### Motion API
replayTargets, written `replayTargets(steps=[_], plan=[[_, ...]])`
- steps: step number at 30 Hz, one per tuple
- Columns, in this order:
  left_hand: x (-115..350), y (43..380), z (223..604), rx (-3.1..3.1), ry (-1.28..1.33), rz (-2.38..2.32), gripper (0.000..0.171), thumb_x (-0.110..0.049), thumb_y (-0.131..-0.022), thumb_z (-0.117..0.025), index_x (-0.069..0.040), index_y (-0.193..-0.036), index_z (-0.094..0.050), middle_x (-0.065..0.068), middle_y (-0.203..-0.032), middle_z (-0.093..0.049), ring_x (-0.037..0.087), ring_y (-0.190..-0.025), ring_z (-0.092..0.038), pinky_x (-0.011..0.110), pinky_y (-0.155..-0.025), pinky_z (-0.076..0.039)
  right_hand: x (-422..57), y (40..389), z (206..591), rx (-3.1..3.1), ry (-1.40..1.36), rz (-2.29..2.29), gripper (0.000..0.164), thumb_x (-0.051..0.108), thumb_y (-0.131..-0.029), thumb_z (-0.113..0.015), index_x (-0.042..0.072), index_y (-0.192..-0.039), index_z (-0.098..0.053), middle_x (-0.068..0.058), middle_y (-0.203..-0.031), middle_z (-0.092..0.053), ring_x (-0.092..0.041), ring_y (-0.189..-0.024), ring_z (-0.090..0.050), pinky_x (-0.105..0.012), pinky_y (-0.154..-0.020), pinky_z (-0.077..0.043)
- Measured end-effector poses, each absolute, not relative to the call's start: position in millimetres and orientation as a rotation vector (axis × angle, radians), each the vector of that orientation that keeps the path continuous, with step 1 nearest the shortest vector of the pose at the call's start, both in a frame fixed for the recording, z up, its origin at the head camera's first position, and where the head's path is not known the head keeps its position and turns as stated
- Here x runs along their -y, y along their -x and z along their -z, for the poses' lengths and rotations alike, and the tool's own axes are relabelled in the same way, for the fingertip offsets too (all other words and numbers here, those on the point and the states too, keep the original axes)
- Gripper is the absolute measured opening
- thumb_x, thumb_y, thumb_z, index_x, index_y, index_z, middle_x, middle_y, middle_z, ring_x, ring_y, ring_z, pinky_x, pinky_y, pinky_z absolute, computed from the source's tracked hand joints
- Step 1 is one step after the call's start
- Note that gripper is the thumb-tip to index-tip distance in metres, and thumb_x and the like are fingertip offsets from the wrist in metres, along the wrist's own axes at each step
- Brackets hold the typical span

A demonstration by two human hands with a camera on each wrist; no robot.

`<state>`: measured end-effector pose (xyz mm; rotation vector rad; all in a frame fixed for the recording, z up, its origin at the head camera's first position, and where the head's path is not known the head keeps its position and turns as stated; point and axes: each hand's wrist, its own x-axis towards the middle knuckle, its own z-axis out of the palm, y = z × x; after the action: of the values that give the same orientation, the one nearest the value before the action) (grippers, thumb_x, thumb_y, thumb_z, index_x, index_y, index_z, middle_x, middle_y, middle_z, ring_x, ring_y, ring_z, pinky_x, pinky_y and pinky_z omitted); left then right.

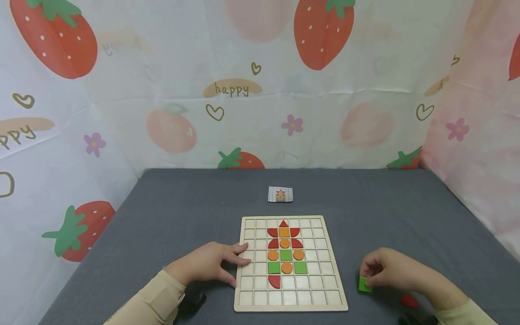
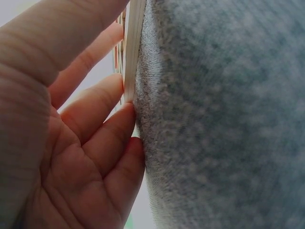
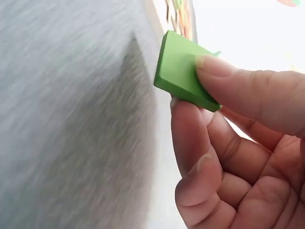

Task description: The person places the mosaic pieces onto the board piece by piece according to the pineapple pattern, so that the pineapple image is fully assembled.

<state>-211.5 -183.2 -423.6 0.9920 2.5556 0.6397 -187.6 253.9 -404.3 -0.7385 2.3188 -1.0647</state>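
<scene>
A wooden grid board (image 1: pixel 321 298) lies on the dark table, with red, orange and green pieces forming a figure in its middle columns. The lowest piece is a red quarter circle (image 1: pixel 274 282). My left hand (image 1: pixel 211 262) rests at the board's left edge with spread fingers; in the left wrist view, fingertips touch the wooden rim (image 2: pixel 134 52). To the right of the board, my right hand (image 1: pixel 394 270) pinches a green square tile (image 3: pixel 178 69) between thumb and fingers. On the cloth below that hand lies a red piece (image 1: pixel 409 300), partly hidden by the wrist.
Behind the board lies a small card (image 1: pixel 280 194) printed with a grid and a coloured figure. Grey cloth (image 1: pixel 195 203) covers the table. A curtain with strawberry prints (image 1: pixel 325 126) hangs along the back and sides.
</scene>
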Motion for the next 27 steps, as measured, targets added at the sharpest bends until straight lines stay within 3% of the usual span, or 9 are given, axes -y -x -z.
replayTargets(steps=[12,27], plan=[[183.1,211.3,424.6,-2.56,-0.994,-0.644,0.062,-0.045,-0.065,-0.076,-0.028,-0.122,-0.059,-0.004,-0.14,-0.041,0.011,-0.128,-0.038,0.032,-0.099,-0.036,-207.3,196.1,392.7,-2.366,0.681,1.085,0.005,0.016,-0.079,-0.071,0.012,-0.082,-0.07,0.001,-0.075,-0.064,-0.008,-0.066,-0.055,-0.026,-0.058,-0.047],[182.9,211.7,425.3,-2.57,-0.987,-0.637,0.062,-0.045,-0.064,-0.076,-0.029,-0.122,-0.059,-0.005,-0.14,-0.041,0.011,-0.128,-0.038,0.032,-0.1,-0.036,-149.2,202.8,401.5,-2.418,0.739,1.095,0.005,0.011,-0.081,-0.068,0.015,-0.08,-0.072,0.006,-0.077,-0.063,-0.009,-0.067,-0.053,-0.025,-0.062,-0.046]])
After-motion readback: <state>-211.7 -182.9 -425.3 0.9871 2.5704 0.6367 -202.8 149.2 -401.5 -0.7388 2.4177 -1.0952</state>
